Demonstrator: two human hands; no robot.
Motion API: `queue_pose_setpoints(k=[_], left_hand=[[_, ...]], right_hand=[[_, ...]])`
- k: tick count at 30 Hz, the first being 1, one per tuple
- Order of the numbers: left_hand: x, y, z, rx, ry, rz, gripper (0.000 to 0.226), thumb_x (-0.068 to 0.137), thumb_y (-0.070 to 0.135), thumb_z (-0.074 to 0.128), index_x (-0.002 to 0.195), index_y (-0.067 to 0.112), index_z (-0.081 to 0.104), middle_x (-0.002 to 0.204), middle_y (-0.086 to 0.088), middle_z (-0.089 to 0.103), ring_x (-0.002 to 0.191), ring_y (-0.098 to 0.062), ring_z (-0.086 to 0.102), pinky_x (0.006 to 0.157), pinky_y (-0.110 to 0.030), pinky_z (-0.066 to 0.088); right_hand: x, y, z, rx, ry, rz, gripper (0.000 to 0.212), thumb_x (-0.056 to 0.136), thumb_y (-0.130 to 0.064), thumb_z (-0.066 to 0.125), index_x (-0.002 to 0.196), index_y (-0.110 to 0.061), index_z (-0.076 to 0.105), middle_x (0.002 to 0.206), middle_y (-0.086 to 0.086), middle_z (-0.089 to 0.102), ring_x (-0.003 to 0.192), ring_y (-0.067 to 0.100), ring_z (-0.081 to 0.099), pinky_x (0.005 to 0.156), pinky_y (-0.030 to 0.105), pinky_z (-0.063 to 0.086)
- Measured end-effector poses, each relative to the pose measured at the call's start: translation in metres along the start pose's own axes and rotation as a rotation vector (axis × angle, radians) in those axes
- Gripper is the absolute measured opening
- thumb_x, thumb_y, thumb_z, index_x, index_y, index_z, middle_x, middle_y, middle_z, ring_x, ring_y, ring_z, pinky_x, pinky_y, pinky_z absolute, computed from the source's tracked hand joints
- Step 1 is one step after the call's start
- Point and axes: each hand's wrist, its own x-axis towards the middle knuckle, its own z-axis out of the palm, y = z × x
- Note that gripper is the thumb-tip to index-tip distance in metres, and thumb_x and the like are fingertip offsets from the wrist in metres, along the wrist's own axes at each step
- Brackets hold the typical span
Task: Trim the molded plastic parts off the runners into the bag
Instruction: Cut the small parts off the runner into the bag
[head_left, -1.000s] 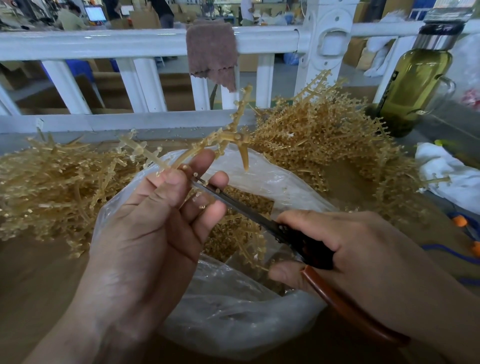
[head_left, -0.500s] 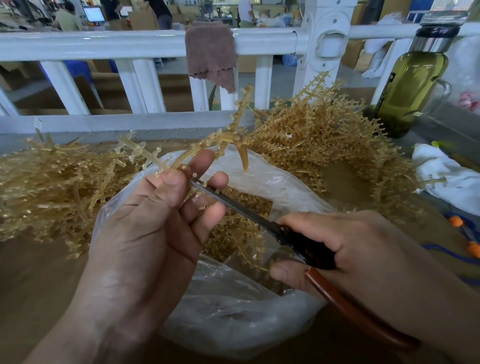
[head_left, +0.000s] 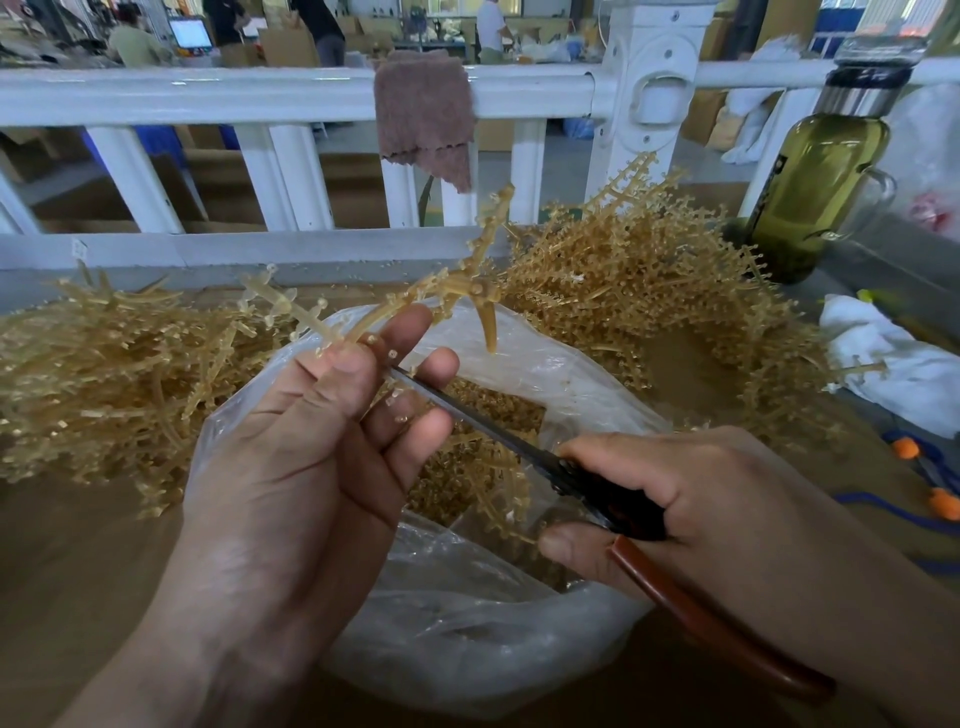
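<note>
The left hand (head_left: 311, 457) pinches a branched runner (head_left: 415, 306) above the open bag (head_left: 467, 623). The right hand (head_left: 701, 519) grips scissors (head_left: 519, 447) (blade tips hidden among the left fingers).

A brown table (head_left: 78, 571) carried a clear plastic bag (head_left: 467, 634) at its middle, mouth open upward. A loose heap of amber runners (head_left: 104, 374) lay to the bag's left and a taller heap of runners with parts (head_left: 649, 291) behind it to the right, both touching the bag. Toward the right edge lay a white cloth (head_left: 893, 364), with a green bottle (head_left: 815, 182) standing upright beyond it.
</note>
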Motion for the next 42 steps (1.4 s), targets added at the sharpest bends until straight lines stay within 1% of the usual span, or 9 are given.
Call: queue_pose_setpoints(k=[3, 7, 11, 19, 23, 29, 32, 37, 42], left_hand=[[0.0, 0.0, 0.0, 0.003, -0.001, 0.005, 0.027, 0.094, 0.026, 0.054, 0.087, 0.026, 0.08, 0.125, -0.001, 0.072, 0.103, -0.013, 0.073, 0.067, -0.019, 0.058], [0.0, 0.0, -0.001, -0.007, 0.007, -0.017, 0.026, 0.093, 0.026, 0.055, 0.108, 0.015, 0.073, 0.122, -0.003, 0.074, 0.1, -0.011, 0.074, 0.068, -0.019, 0.058], [0.001, 0.0, 0.0, 0.032, -0.003, -0.019, 0.028, 0.091, 0.029, 0.055, 0.088, 0.027, 0.083, 0.112, -0.002, 0.077, 0.092, -0.007, 0.072, 0.069, -0.018, 0.057], [0.001, 0.001, 0.0, -0.005, 0.027, -0.057, 0.029, 0.093, 0.025, 0.054, 0.101, 0.014, 0.079, 0.113, -0.006, 0.076, 0.095, -0.011, 0.073, 0.069, -0.019, 0.058], [0.001, 0.001, 0.001, 0.004, 0.034, -0.062, 0.028, 0.091, 0.026, 0.055, 0.093, 0.018, 0.082, 0.112, -0.005, 0.077, 0.092, -0.009, 0.073, 0.068, -0.018, 0.058], [0.002, 0.003, 0.003, -0.019, 0.036, -0.058, 0.037, 0.09, 0.025, 0.054, 0.12, 0.005, 0.061, 0.12, -0.004, 0.074, 0.099, -0.012, 0.074, 0.066, -0.018, 0.058], [0.001, 0.003, 0.002, -0.023, 0.038, -0.046, 0.03, 0.09, 0.024, 0.054, 0.113, 0.008, 0.064, 0.121, -0.004, 0.074, 0.098, -0.012, 0.074, 0.064, -0.018, 0.058], [0.001, 0.002, 0.0, -0.001, 0.025, -0.037, 0.028, 0.089, 0.025, 0.055, 0.079, 0.023, 0.081, 0.117, -0.005, 0.076, 0.095, -0.011, 0.074, 0.065, -0.018, 0.058], [0.002, 0.001, -0.002, 0.023, 0.02, -0.045, 0.03, 0.09, 0.026, 0.053, 0.084, 0.021, 0.083, 0.112, -0.006, 0.077, 0.091, -0.009, 0.073, 0.066, -0.018, 0.058]], right_hand=[[0.001, 0.002, 0.001, -0.015, -0.006, -0.005, 0.04, 0.084, -0.071, 0.051, 0.08, -0.032, 0.054, 0.066, -0.009, 0.055, 0.058, 0.009, 0.055, 0.049, 0.015, 0.037], [0.001, 0.004, 0.004, -0.021, 0.008, 0.001, 0.043, 0.083, -0.072, 0.05, 0.084, -0.029, 0.056, 0.067, -0.009, 0.056, 0.06, 0.009, 0.056, 0.051, 0.018, 0.039], [0.0, 0.005, 0.006, -0.023, 0.006, 0.017, 0.045, 0.081, -0.075, 0.049, 0.087, -0.031, 0.057, 0.071, -0.009, 0.057, 0.062, 0.01, 0.056, 0.054, 0.02, 0.04], [0.002, 0.006, 0.004, 0.007, -0.009, 0.023, 0.049, 0.079, -0.08, 0.044, 0.093, -0.036, 0.059, 0.073, -0.013, 0.06, 0.063, 0.007, 0.059, 0.054, 0.021, 0.043], [0.001, 0.007, 0.004, 0.009, -0.014, 0.024, 0.053, 0.08, -0.081, 0.045, 0.093, -0.031, 0.058, 0.072, -0.01, 0.059, 0.061, 0.007, 0.057, 0.057, 0.018, 0.043], [0.002, 0.008, 0.004, 0.043, -0.036, 0.007, 0.06, 0.08, -0.086, 0.043, 0.096, -0.031, 0.059, 0.073, -0.009, 0.06, 0.063, 0.007, 0.058, 0.055, 0.017, 0.041], [0.003, 0.008, 0.004, 0.078, -0.042, -0.009, 0.056, 0.08, -0.086, 0.044, 0.098, -0.035, 0.06, 0.071, -0.011, 0.059, 0.06, 0.005, 0.058, 0.051, 0.016, 0.04], [0.003, 0.009, 0.003, 0.148, -0.079, -0.004, 0.06, 0.079, -0.084, 0.047, 0.103, -0.032, 0.064, 0.073, -0.007, 0.062, 0.061, 0.009, 0.059, 0.052, 0.022, 0.043], [0.002, 0.012, 0.004, 0.196, -0.1, 0.005, 0.068, 0.074, -0.089, 0.044, 0.104, -0.033, 0.066, 0.085, -0.004, 0.069, 0.071, 0.01, 0.066, 0.065, 0.033, 0.051]])
